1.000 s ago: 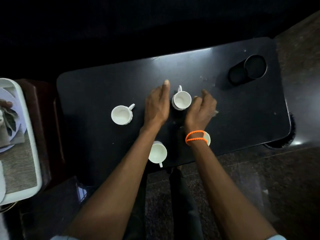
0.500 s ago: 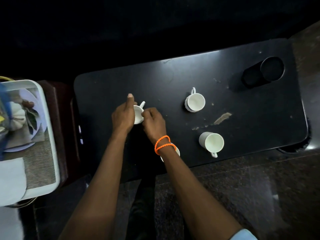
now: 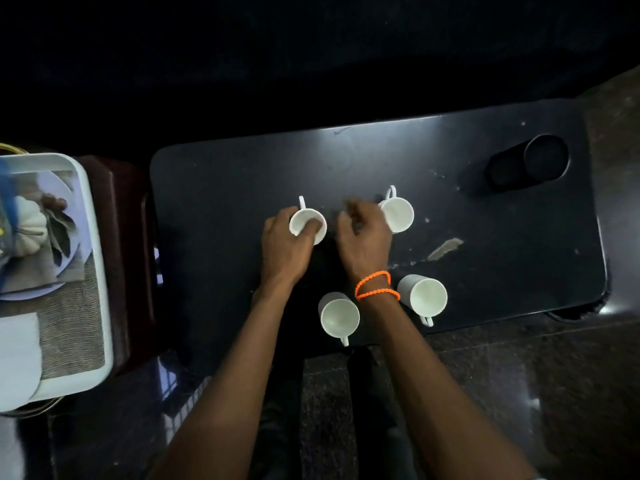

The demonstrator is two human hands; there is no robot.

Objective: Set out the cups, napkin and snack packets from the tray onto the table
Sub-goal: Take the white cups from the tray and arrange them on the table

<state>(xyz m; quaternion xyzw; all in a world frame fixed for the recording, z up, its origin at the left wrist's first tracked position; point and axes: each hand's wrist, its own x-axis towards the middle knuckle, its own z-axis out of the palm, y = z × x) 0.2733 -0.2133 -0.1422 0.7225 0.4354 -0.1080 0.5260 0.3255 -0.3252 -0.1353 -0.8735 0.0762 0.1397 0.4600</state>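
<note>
Several white cups stand on the black table (image 3: 214, 188). My left hand (image 3: 285, 245) grips the far-left cup (image 3: 304, 221), its thumb over the rim and the handle pointing away from me. My right hand (image 3: 363, 237), with an orange bracelet at the wrist, hovers just right of that cup with loosely curled fingers that hold nothing; its fingertips are blurred. Another cup (image 3: 398, 213) stands behind the right hand. Two more cups (image 3: 339, 317) (image 3: 424, 295) stand near the table's front edge. The white tray (image 3: 100, 271) sits at the left with a folded napkin (image 3: 19, 351) and a blue snack packet (image 3: 7, 199).
A black cylinder (image 3: 530, 164) lies on its side at the table's far right corner. A pale scuff (image 3: 445, 247) marks the tabletop. The tray rests on a dark brown stand (image 3: 128, 258) and holds a plate (image 3: 59, 188) on a woven mat (image 3: 69, 327). Polished stone floor lies below.
My hands left the far-right cup and went left to the far-left cup. My left hand has taken hold of it and turned its handle away; my right hand has drawn back from it.
</note>
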